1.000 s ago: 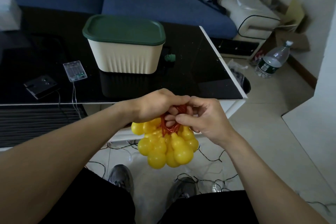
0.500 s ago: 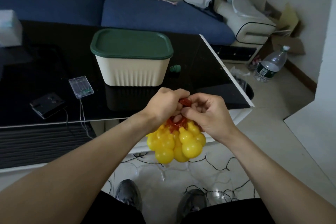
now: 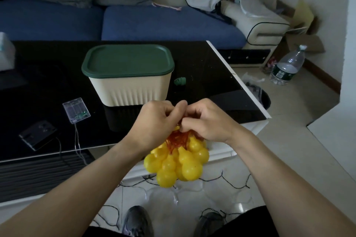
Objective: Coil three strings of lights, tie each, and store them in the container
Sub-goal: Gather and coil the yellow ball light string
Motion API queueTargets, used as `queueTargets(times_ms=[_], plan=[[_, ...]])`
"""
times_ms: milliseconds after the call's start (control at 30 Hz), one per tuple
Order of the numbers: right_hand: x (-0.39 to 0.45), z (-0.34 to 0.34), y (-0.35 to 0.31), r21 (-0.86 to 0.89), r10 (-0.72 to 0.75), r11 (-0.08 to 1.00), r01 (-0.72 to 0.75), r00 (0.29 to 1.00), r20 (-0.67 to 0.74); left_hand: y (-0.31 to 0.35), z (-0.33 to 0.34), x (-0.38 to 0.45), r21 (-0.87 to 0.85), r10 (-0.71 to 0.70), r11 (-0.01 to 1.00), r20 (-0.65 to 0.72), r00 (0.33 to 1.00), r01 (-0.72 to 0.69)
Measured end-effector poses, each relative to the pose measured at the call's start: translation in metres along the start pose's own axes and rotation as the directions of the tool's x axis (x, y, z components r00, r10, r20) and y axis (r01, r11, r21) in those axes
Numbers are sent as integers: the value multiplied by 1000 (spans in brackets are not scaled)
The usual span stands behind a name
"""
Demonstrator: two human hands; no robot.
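A bunch of yellow gourd-shaped lights (image 3: 177,163) on red cord (image 3: 178,139) hangs below my two hands, over the table's front edge. My left hand (image 3: 156,121) grips the top of the bunch, its fingers curled round the cord. My right hand (image 3: 204,121) pinches the red cord right beside it, fingertips touching the left hand. The cream container (image 3: 129,90) with its green lid (image 3: 128,61) on stands on the black table (image 3: 208,82) just behind my hands. A black light string (image 3: 227,181) sprawls on the floor.
A clear battery box (image 3: 76,110) with thin wires and a dark battery box (image 3: 38,134) lie at the table's left front. A small green thing (image 3: 180,81) sits right of the container. A water bottle (image 3: 288,65) stands on the floor at right. My shoes (image 3: 137,221) are below.
Both hands with the yellow bunch have risen toward the table edge and closed tighter together at the cord's top. The view has tilted, showing more of the sofa.
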State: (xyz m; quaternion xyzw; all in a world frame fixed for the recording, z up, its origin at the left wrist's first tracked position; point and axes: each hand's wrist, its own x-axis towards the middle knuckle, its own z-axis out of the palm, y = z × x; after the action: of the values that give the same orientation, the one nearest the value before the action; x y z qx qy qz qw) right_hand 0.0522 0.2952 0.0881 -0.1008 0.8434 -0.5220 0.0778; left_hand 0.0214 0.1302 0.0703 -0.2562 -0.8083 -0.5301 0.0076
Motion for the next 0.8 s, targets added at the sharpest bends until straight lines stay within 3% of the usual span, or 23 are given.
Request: queueTargets(times_ms=[100, 233, 333, 433, 500, 700, 733, 800], plan=[[12, -2, 1, -77, 39, 996, -34, 997, 68, -1, -6, 7, 45, -186, 982, 52, 981, 184], [18, -4, 9, -81, 72, 995, -58, 982, 176, -7, -16, 15, 95, -422, 906, 310, 852, 414], [16, -9, 19, -50, 93, 995, -83, 965, 244, -9, -21, 18, 80, -416, 895, 501, 759, 438], [12, -15, 26, -20, 115, 993, -115, 944, 309, -12, -23, 22, 100, -374, 913, 592, 714, 395], [9, -20, 31, 21, 142, 987, -159, 928, 344, -12, -20, 23, 146, -350, 932, 607, 713, 333], [13, -12, 40, -25, 272, 958, -285, 879, 391, -12, -9, 28, 440, -345, 888, 450, 824, 131], [13, -9, 38, -38, 266, 962, -272, 887, 379, -11, -10, 27, 399, -356, 901, 456, 815, 170], [14, -8, 33, -99, 242, 970, -221, 909, 340, -10, -15, 23, 167, -416, 907, 509, 753, 388]])
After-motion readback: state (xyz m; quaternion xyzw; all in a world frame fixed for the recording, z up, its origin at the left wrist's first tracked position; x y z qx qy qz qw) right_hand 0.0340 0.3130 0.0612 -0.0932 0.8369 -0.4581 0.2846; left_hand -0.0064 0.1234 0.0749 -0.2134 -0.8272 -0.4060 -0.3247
